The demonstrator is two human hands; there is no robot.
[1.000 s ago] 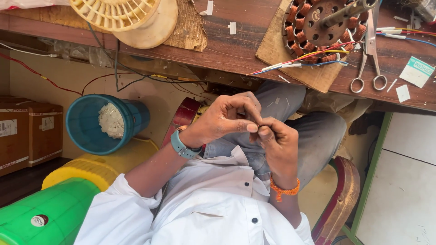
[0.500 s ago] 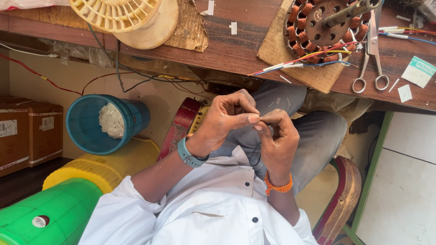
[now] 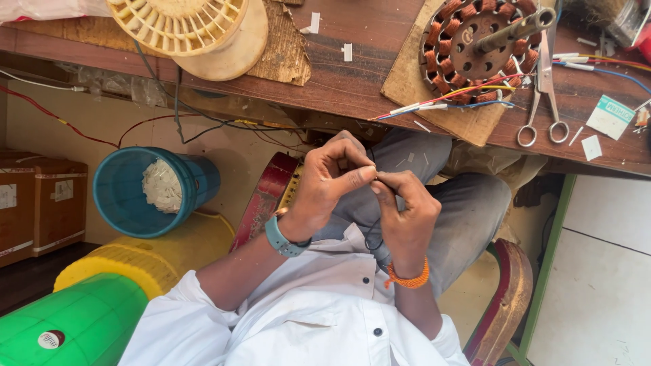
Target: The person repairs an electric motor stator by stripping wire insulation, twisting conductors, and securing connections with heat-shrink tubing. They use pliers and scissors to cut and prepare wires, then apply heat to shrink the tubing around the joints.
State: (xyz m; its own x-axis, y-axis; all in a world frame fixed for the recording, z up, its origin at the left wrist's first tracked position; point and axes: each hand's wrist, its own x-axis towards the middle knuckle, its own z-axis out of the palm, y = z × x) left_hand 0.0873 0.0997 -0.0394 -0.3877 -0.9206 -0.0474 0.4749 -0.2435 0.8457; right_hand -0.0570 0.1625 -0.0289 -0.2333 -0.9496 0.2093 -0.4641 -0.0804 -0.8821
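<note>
A thin dark wire (image 3: 374, 203) is pinched between the fingertips of both hands. It hangs down in a slack loop over the lap.

Scissors (image 3: 542, 102), copper-wound stator (image 3: 475, 51), cream spool (image 3: 193, 30), blue bucket (image 3: 146, 193)

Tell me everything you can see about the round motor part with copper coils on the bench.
The motor stator is a round metal disc ringed with reddish-brown copper wire coils. A grey shaft sticks out of its centre, tilted to the right. It lies flat on a piece of brown cardboard on the wooden bench. Red, yellow, blue and white wires run out from its lower edge. No hand touches it.
</note>
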